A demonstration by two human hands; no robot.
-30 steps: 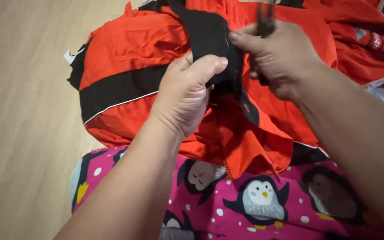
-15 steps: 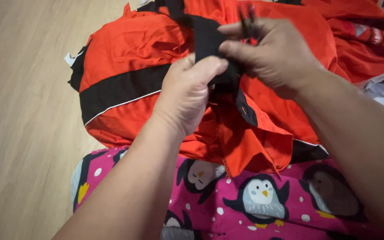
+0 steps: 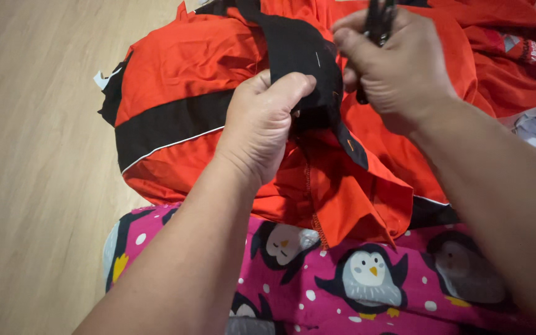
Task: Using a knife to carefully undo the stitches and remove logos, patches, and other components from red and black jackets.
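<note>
Left hand (image 3: 265, 127) pinches black fabric strip (image 3: 299, 49) of orange garment (image 3: 181, 62); right hand (image 3: 398, 68) grips small dark metal tool (image 3: 378, 22).

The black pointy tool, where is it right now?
In the head view, the black tool is at the top, right of centre, pinched in the right hand, just above the black strip of the orange garment that the left hand holds.

pale wood-look floor (image 3: 32, 186) (evenly lit)
</note>
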